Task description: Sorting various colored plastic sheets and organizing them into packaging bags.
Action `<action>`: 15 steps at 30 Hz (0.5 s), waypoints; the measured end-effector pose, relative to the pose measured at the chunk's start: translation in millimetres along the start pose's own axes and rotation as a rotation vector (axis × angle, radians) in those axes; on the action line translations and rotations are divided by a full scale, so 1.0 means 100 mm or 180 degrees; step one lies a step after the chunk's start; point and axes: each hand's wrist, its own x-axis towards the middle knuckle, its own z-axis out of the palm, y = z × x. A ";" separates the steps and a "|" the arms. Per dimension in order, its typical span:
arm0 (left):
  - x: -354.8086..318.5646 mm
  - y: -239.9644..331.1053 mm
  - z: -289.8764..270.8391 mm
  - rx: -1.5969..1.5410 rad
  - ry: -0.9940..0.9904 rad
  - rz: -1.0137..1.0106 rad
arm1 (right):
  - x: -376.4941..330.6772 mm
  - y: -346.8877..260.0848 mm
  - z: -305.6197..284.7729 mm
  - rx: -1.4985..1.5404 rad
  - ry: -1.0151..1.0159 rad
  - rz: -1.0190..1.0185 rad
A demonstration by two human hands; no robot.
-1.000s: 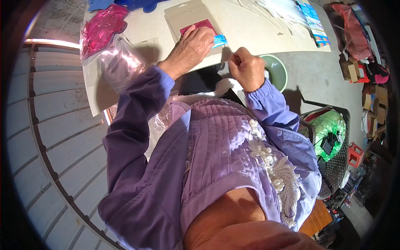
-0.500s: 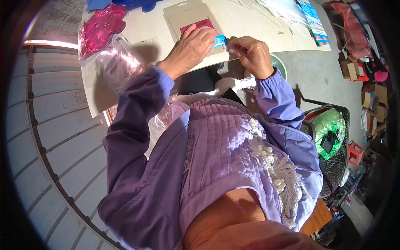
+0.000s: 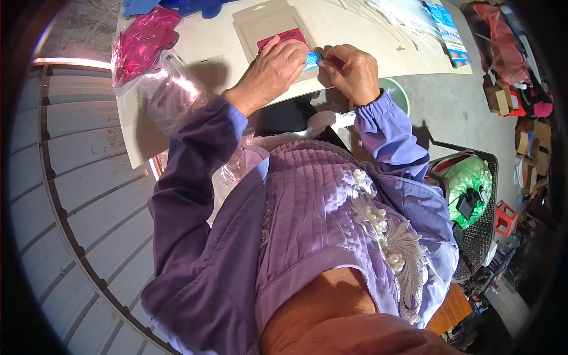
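My left hand (image 3: 273, 72) lies over the near end of a clear plastic package on the table. Its fingers are closed round a small blue and white card (image 3: 312, 60), and much of that card is hidden beneath them. At the card's right end, my right hand (image 3: 353, 72) has thumb and forefinger pinched together. The exact spot of its grip is too small to make out. A magenta piece (image 3: 290, 37) shows just beyond my left knuckles, lying on the clear package (image 3: 251, 29).
Pink plastic pouches (image 3: 145, 38) and a clear bag (image 3: 171, 89) lie at the table's left. Blue pieces (image 3: 198, 6) sit farther back. Clear strips (image 3: 396, 18) and a blue printed packet (image 3: 447, 32) occupy the right. A pale green basin (image 3: 397, 94) stands below the right edge.
My right hand has turned and shifted slightly left and up, its fingers bending more at the card's end. My left hand has stayed nearly still over the package.
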 end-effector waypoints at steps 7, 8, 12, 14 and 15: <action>0.03 0.01 -0.03 0.0110 0.0072 0.0087 | 0.01 -0.01 0.02 0.0226 0.0114 -0.0065; 0.01 0.03 -0.03 0.0078 0.0023 0.0046 | 0.02 -0.01 0.00 0.0210 0.0154 -0.0114; 0.00 0.07 -0.05 -0.0012 -0.0061 -0.0032 | 0.02 0.05 -0.09 0.0110 -0.0113 -0.0032; 0.02 0.05 -0.04 -0.0075 -0.0072 -0.0031 | 0.08 0.19 -0.14 0.0270 0.0229 -0.0070; 0.01 0.04 -0.05 -0.0035 -0.0044 -0.0047 | 0.10 0.26 -0.17 0.0361 0.0385 -0.0089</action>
